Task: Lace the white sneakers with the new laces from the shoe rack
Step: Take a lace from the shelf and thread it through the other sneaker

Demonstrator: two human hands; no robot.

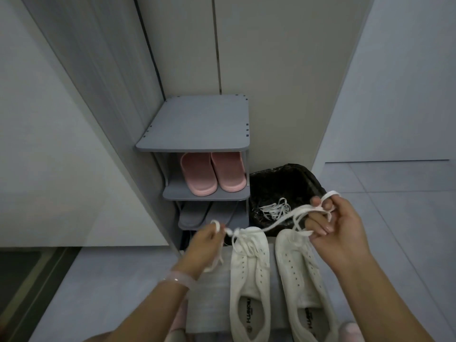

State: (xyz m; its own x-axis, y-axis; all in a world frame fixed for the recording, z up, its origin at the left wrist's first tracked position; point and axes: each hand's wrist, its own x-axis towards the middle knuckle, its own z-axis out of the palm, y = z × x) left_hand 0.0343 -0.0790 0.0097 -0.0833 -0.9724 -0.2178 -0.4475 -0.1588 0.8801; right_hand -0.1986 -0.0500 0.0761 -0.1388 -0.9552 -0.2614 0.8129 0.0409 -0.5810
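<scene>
Two white sneakers stand side by side on a grey mat, toes pointing away from me. The left sneaker has a white lace threaded near its toe; the right sneaker shows bare eyelets. My left hand pinches one end of that lace just left of the toe. My right hand holds the other end, looped around its fingers, above the right sneaker's toe. The lace stretches between both hands.
A grey shoe rack stands ahead with pink slippers on its middle shelf and grey slippers below. To its right a bin with a black bag holds a bundle of white laces. Walls close in on both sides.
</scene>
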